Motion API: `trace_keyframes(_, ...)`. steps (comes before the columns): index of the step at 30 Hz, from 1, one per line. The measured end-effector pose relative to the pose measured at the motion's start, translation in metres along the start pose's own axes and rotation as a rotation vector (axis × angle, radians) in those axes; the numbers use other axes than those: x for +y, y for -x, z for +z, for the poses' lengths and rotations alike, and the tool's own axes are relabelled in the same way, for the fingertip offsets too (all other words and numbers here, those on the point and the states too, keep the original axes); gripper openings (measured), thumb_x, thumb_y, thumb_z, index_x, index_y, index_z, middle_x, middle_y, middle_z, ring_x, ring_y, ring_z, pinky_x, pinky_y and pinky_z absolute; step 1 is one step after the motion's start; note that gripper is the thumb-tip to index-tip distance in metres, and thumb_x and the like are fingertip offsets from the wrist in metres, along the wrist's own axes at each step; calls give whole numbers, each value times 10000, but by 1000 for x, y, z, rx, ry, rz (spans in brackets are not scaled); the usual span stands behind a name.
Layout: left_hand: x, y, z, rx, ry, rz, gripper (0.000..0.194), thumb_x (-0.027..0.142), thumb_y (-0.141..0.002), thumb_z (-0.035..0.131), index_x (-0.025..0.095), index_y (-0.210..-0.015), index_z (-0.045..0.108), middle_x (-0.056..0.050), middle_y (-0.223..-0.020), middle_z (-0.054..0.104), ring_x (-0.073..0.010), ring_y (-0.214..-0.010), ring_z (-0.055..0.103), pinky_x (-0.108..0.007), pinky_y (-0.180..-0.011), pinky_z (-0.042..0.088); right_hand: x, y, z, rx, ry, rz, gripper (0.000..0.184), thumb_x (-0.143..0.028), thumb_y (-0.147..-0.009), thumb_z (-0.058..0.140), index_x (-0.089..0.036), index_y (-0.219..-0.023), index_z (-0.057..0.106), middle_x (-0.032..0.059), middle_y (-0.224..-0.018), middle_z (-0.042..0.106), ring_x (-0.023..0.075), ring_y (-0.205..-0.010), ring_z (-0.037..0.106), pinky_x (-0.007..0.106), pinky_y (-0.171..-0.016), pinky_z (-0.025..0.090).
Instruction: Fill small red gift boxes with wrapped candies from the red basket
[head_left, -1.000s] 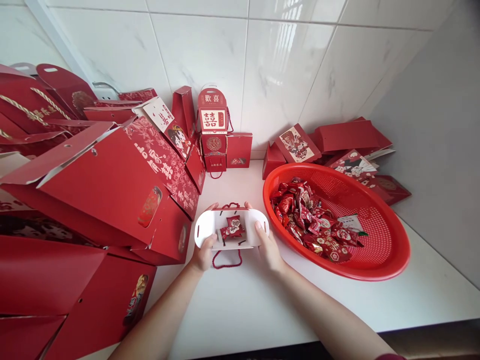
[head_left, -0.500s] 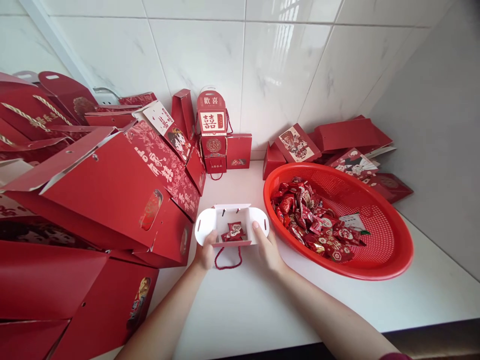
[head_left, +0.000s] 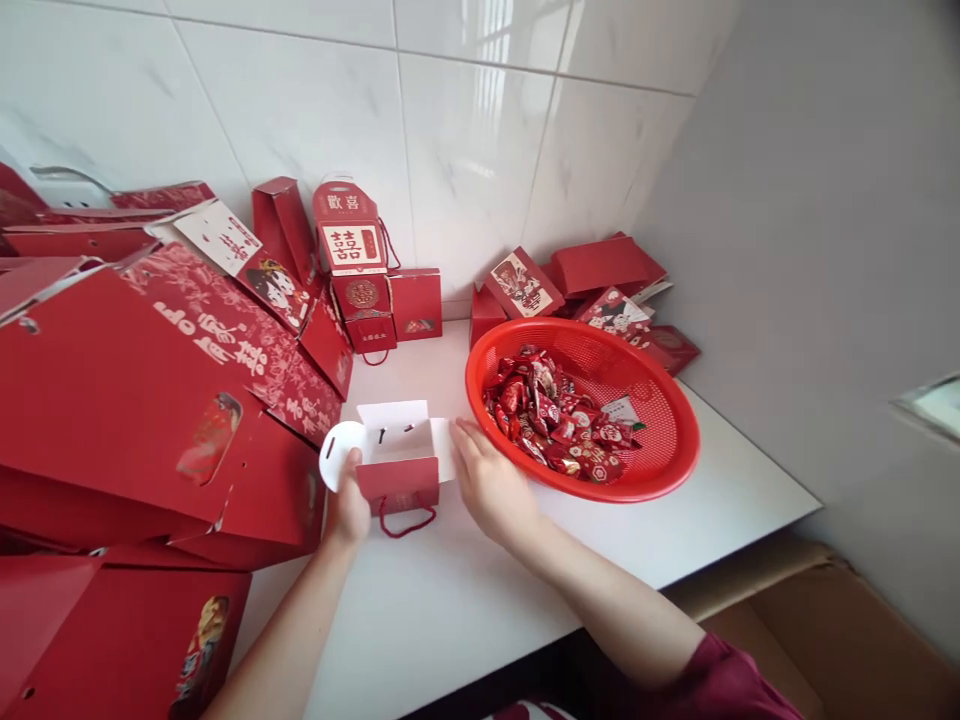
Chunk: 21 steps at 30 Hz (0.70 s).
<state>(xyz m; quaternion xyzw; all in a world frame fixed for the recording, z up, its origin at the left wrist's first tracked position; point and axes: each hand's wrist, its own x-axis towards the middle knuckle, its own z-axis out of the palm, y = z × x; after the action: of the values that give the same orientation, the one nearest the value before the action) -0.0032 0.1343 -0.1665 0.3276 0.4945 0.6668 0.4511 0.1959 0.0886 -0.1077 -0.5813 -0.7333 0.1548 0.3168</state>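
Observation:
A small red gift box (head_left: 401,482) with a white inside stands on the white counter, its top flaps raised and a dark red cord handle (head_left: 409,525) hanging at the front. My left hand (head_left: 351,505) grips its left side, the thumb at the rounded white flap with a slot. Alongside the right flap, my right hand (head_left: 491,485) rests with fingers stretched out together against the flap's outer face. The box's bottom is hidden behind its front wall. Right of it sits a red plastic basket (head_left: 667,445) with many red-wrapped candies (head_left: 544,415).
A large pile of red gift boxes (head_left: 135,390) crowds the left side. Small upright boxes (head_left: 349,235) stand at the tiled wall, and more boxes (head_left: 600,270) lie behind the basket. A cardboard carton (head_left: 847,630) stands below the counter's right end.
The view has turned right. The box now shows its red front, and the candies inside are out of sight. My right thumb has left the right flap's inside; the fingers now lie against its outside.

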Motion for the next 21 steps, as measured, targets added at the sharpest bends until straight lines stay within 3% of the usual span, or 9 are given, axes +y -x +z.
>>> trace_keyframes(4, -2, -5, 0, 16, 47, -66, 594, 598, -690, 700, 178, -1107, 658, -60, -1099, 676, -279, -1149, 567, -379, -1011, 439, -23, 33, -48, -174, 219, -125, 484, -280, -976, 384, -85, -1417, 433, 191, -1498, 357, 326, -1274, 496, 444, -929, 528)
trace_keyframes(6, -2, -5, 0, -8, 45, -73, 580, 604, -697, 691, 172, -1083, 664, -57, -1048, 684, -265, -1095, 590, -367, -975, 458, -26, 43, -80, -256, 163, -196, 417, -323, -966, 442, -168, -1341, 538, 125, -1383, 531, 272, -1143, 607, 397, -895, 546)
trace_keyframes(8, -2, -4, 2, -22, 22, -49, 569, 607, -698, 689, 167, -1057, 667, -50, -1002, 686, -250, -1054, 603, -350, -952, 462, -20, 41, -115, -291, 114, -171, 320, -342, -964, 460, -257, -1212, 642, 32, -1103, 709, 195, -934, 691, 311, -818, 557)
trace_keyframes(10, 0, -2, 3, -24, 2, -26, 565, 611, -693, 692, 167, -1043, 666, -42, -978, 685, -239, -1032, 606, -332, -930, 466, -4, 26, -148, -185, 213, -36, 288, -344, -968, 447, -292, -1108, 694, 1, -967, 739, 174, -826, 701, 282, -743, 544)
trace_keyframes(13, 3, 0, 5, -43, -8, -25, 561, 614, -689, 694, 167, -1027, 667, -44, -986, 685, -236, -1013, 611, -316, -900, 475, 40, -13, -185, -76, 377, 107, 285, -341, -953, 459, -301, -1129, 680, 0, -1090, 711, 207, -959, 671, 313, -818, 513)
trace_keyframes(18, 5, 1, 5, -70, -23, -17, 567, 607, -693, 700, 155, -1032, 667, -58, -1001, 682, -251, -997, 618, -324, -877, 482, 123, -59, -210, -406, 538, 342, 353, -119, -817, 585, -133, -1156, 679, 149, -1128, 684, 299, -1035, 644, 399, -889, 483)
trace_keyframes(21, 4, 0, 4, -59, -26, 7, 562, 583, -690, 716, 160, -1055, 651, -54, -1054, 670, -245, -1034, 606, -314, -900, 468, 126, -54, -218, -405, 522, 326, 365, -179, -876, 475, -29, -1147, 670, 205, -1155, 657, 262, -1071, 633, 377, -913, 441)
